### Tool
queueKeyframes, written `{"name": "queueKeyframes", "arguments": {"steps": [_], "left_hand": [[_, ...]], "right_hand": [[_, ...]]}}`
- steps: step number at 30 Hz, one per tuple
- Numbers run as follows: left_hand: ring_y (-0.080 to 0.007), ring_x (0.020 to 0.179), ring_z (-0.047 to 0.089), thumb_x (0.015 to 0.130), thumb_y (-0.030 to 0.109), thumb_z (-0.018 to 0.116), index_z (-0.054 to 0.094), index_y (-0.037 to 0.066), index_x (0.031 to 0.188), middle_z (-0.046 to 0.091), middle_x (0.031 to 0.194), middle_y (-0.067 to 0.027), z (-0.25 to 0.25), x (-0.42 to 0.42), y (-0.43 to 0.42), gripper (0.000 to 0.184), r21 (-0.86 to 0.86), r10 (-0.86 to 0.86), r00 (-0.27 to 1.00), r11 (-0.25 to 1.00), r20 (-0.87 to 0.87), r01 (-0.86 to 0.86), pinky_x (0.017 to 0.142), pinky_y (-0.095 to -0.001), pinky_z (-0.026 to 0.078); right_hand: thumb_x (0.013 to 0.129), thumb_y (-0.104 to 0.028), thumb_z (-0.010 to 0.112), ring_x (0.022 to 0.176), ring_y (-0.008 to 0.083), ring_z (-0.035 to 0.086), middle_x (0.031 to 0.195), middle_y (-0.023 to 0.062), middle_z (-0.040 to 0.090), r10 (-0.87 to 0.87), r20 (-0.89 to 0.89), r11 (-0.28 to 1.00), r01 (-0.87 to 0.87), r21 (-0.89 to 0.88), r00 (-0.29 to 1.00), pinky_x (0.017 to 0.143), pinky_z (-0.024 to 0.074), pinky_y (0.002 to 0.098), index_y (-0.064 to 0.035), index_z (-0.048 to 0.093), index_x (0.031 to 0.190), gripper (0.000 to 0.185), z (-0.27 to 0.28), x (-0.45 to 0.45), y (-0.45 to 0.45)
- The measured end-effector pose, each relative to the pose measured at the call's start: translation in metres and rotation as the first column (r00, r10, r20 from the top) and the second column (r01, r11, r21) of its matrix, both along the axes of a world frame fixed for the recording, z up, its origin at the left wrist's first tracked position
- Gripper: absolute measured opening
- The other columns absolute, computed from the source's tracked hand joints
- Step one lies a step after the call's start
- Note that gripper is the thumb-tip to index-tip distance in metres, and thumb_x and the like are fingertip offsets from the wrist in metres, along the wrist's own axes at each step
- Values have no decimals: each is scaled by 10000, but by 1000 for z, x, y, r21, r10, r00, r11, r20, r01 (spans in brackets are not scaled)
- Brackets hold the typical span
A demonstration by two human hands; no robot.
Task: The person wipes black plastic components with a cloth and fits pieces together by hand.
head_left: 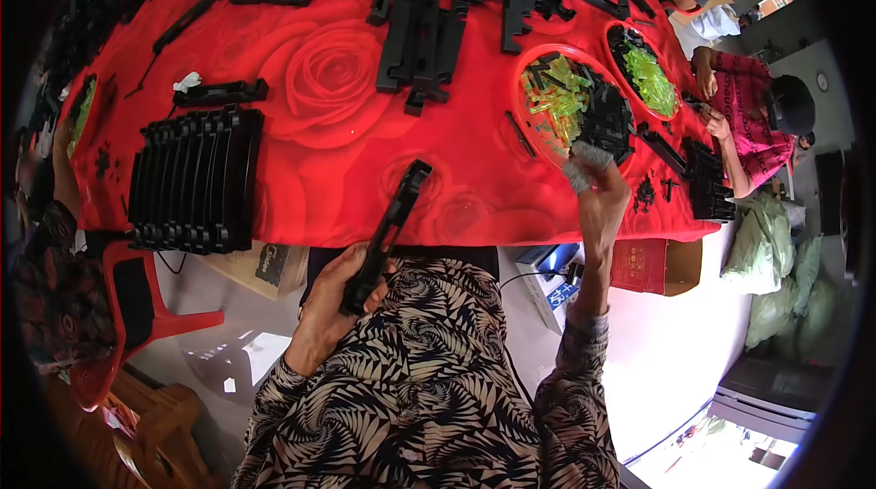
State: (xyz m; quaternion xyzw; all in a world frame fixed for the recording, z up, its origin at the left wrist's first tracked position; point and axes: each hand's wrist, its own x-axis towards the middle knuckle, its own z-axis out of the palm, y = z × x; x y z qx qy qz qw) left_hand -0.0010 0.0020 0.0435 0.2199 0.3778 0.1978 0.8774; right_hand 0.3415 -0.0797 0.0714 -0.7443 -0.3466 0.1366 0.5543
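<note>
Gripping blk part (394, 223), L fingers (354, 259) curled; R fingers (610, 179): grip unclear; red rose tblcloth (333, 165), flr (662, 329).

Long narrow black plastic part (396, 216) with cut-outs, gripped at lower end in left hand (330, 303), slanted, upper end over table edge. Red-rimmed oval tray (516, 95) on table, right of it: translucent yellow-green plastic pieces (558, 102) heaped left, small black parts (606, 118) piled right.
</note>
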Motion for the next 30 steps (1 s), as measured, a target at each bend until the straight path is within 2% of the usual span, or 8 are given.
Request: {"name": "queueKeyframes", "arguments": {"steps": [3, 5, 8, 14, 21, 25, 27, 30], "left_hand": [[-156, 618, 548, 1029, 269, 414, 509, -17, 1187, 618, 981, -140, -3, 0, -1, 341, 9, 6, 999, 1000, 46, -6, 468, -228, 414], [-155, 615, 544, 1029, 265, 412, 507, -17, 1189, 617, 980, -140, -3, -2, 0, 338, 9, 3, 998, 1000, 70, -4, 467, -228, 413], [-152, 605, 536, 1030, 261, 408, 503, -16, 1192, 614, 974, -141, -2, -3, -1, 335, -16, 11, 997, 1000, 74, -10, 464, -226, 408], [-151, 601, 516, 1026, 277, 404, 482, 9, 1241, 597, 977, -113, 2, -1, -3, 352, -57, 13, 999, 998, 51, -10, 454, -220, 373], [-169, 598, 566, 1021, 265, 443, 489, 14, 1247, 615, 988, -145, 1, -4, -2, 341, -93, 64, 995, 994, 74, -57, 481, -236, 447], [-177, 658, 614, 1024, 243, 465, 495, 46, 1192, 652, 1003, -152, -1, -6, -1, 261, -99, 111, 984, 990, 142, -97, 535, -255, 495], [-176, 671, 620, 1025, 240, 460, 499, 49, 1189, 654, 1025, -155, -3, -6, -4, 255, -106, 117, 985, 989, 123, -105, 561, -256, 504], [-172, 679, 624, 1025, 245, 465, 514, 47, 1166, 657, 1021, -151, -4, -4, -7, 249, -100, 97, 994, 991, 45, -92, 568, -249, 500]], "right_hand": [[780, 32, 686, 813, 168, 631, 991, 119, 684, 47, 218, 987, -12, -158, 975, 734, 525, 316, 8, 671, 1042, 264, -3, 25, 31], [739, 74, 607, 853, 322, 637, 966, 175, 651, 315, 643, 946, -282, -158, 698, 763, 519, 381, 3, 658, 1055, 328, -7, 40, 53], [699, 92, 535, 927, 426, 589, 978, 197, 624, 506, 704, 862, -302, -407, 497, 823, 500, 438, 3, 646, 1051, 380, -4, 56, 79], [691, 88, 508, 980, 399, 613, 1081, 201, 625, 641, 641, 767, -386, -513, 422, 849, 510, 451, -17, 643, 1051, 399, -8, 72, 100], [656, 84, 561, 977, 391, 598, 985, 176, 607, 658, 665, 749, -224, -623, 352, 801, 512, 444, -43, 629, 1058, 427, 4, 62, 99], [721, 67, 635, 899, 311, 636, 957, 139, 623, 367, 829, 927, -242, -288, 422, 760, 527, 397, -27, 636, 1047, 339, 14, 32, 79], [806, 42, 642, 841, 195, 651, 973, 91, 659, 170, 349, 985, -145, -98, 922, 715, 539, 328, -21, 653, 1019, 222, 21, -6, 56], [830, 35, 678, 797, 142, 625, 976, 71, 664, 299, -134, 951, -284, 118, 945, 689, 529, 266, -7, 656, 1000, 177, 12, -72, 26]]}}
